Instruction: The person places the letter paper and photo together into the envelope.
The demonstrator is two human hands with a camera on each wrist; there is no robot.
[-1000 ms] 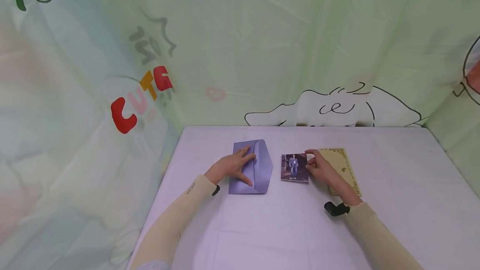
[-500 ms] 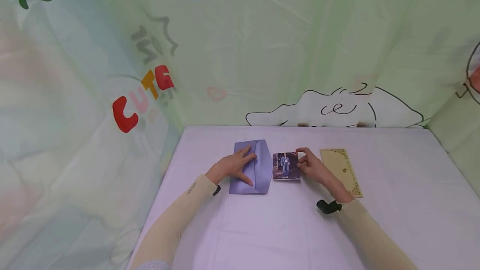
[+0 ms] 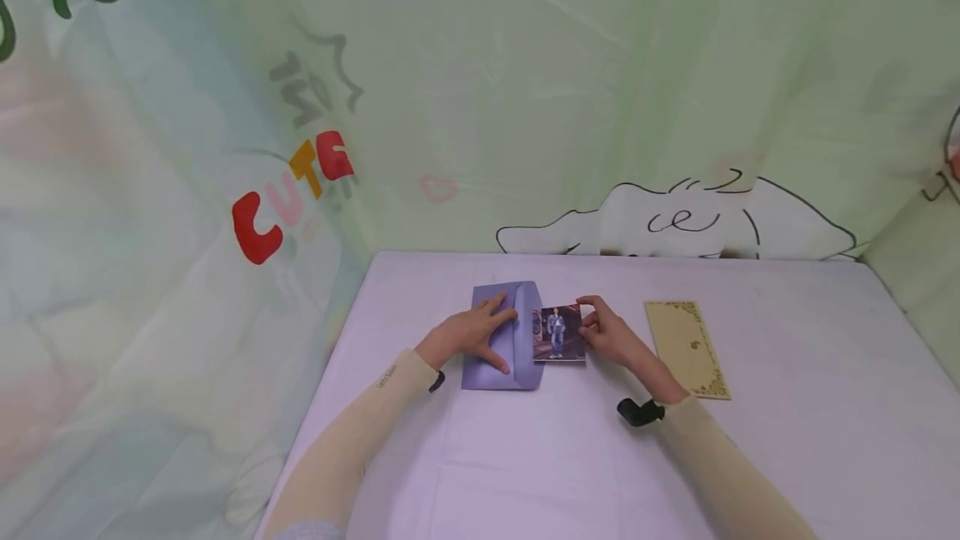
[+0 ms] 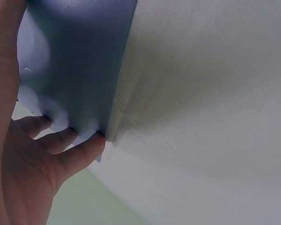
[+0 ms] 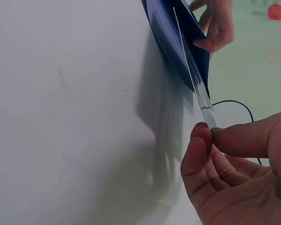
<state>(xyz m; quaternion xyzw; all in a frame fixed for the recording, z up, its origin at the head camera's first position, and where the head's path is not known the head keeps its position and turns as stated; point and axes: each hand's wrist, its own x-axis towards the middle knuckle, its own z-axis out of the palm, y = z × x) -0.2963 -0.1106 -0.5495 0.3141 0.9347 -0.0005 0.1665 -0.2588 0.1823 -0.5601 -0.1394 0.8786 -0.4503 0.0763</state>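
A lavender envelope lies on the table with its pointed flap unfolded to the right. My left hand rests on its body, fingers spread and mostly straight. In the left wrist view, fingertips of the left hand touch the end of the envelope. My right hand pinches a small square photo of a standing person by its right edge. The photo overlaps the flap. Seen edge-on in the right wrist view, the photo runs from thumb and fingertips into the envelope's opening.
A cream card with an ornate printed border lies on the table right of my right hand. Purple-white cloth covers the table. A printed curtain hangs behind it and along the left side.
My right hand has moved left with the photo, from a gap beside the envelope to over its flap. The cream card is now uncovered. The left hand stays on the envelope.
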